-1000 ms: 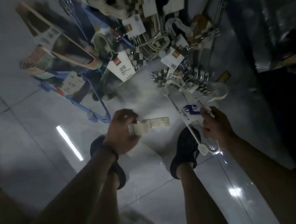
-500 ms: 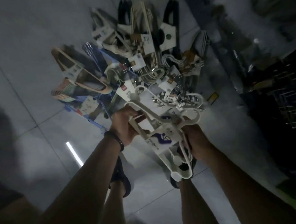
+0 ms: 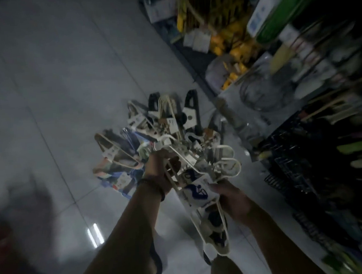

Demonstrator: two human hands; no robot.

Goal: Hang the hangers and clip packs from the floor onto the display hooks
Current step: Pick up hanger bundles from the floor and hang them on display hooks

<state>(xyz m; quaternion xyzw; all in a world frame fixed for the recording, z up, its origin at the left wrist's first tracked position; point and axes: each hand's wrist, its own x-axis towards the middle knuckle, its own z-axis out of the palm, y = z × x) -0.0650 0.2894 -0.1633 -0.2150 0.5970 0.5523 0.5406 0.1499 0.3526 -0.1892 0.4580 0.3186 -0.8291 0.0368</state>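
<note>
A bundle of white plastic hangers (image 3: 205,192) with a white label printed in blue is up at waist height, held between both hands. My left hand (image 3: 162,171) grips its upper bars from the left. My right hand (image 3: 232,200) grips the bundle's right side by the label. On the grey tiled floor beyond lies the pile of hangers and clip packs (image 3: 157,128): white, black, beige and blue hangers with paper tags. The store display (image 3: 318,106) with its dark wire racks and hooks fills the right of the view, blurred.
Shelves of yellow and green packaged goods (image 3: 232,32) run along the upper right. A dark wire rack (image 3: 289,170) juts out close to my right hand. Grey floor tiles (image 3: 59,82) spread to the left. My shoes show under the bundle.
I have straightened up from the floor with the white hanger bundle. My left hand joined my right on it. The view swung up and right, bringing the display shelves into sight.
</note>
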